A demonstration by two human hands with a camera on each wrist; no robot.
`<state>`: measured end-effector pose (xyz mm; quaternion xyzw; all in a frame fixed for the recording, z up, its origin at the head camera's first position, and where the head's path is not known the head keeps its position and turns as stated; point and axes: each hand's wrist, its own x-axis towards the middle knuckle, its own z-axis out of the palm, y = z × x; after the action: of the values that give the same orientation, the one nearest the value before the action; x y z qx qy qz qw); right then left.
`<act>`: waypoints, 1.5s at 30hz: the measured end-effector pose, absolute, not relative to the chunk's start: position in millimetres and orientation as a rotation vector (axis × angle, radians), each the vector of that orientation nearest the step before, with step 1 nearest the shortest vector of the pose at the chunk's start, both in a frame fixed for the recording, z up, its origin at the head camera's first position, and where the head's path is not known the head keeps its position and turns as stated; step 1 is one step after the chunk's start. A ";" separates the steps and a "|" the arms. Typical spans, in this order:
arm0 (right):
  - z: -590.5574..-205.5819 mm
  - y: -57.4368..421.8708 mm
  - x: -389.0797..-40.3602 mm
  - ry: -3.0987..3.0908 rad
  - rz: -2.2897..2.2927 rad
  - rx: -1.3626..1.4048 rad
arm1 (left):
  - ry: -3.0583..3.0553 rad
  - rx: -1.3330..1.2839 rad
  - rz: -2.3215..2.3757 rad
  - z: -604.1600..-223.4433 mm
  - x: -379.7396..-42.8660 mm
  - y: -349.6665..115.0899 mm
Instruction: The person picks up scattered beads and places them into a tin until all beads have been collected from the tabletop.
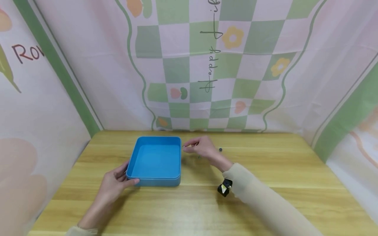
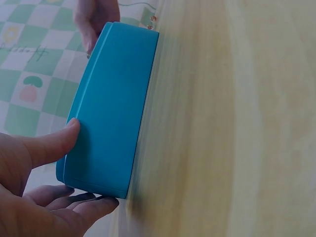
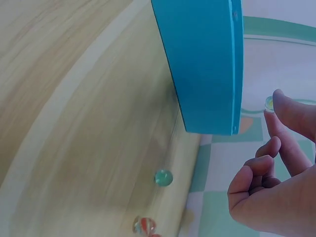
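Note:
An open-topped blue box [image 1: 156,160] sits on the wooden table. At its near left corner my left hand [image 1: 111,185] grips it, the thumb on the front wall and the fingers around the left side. Just past the box's right wall, my right hand [image 1: 203,147] pinches a clear glass marble [image 3: 269,103] between thumb and index finger, at about rim height. Its other fingers are curled, as the right wrist view shows. A green marble [image 3: 163,177] lies on the table beside the box, and red-and-white marbles [image 3: 147,225] lie farther off.
A dark marble [image 1: 220,149] rests on the table behind the right wrist. The wrist camera [image 1: 225,188] hangs under the right sleeve. Patterned cloth [image 1: 206,65] rises along the table's far edge and both sides.

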<state>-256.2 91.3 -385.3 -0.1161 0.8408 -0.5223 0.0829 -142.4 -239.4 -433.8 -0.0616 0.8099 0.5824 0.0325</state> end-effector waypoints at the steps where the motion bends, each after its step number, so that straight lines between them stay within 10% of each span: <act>1: -385.0 89.4 -256.4 2.510 -1.556 -0.347 | 2.495 -0.189 1.790 -433.6 -142.3 -239.5; 45: -380.5 -8.2 -262.2 2.515 -1.411 -0.413 | 2.509 -0.199 1.744 -433.6 -142.0 -240.3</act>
<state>-262.2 -8.2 -380.5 -0.1407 0.8576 -0.4814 0.1140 -142.0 -240.3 -433.6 -0.0648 0.8187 0.5692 0.0399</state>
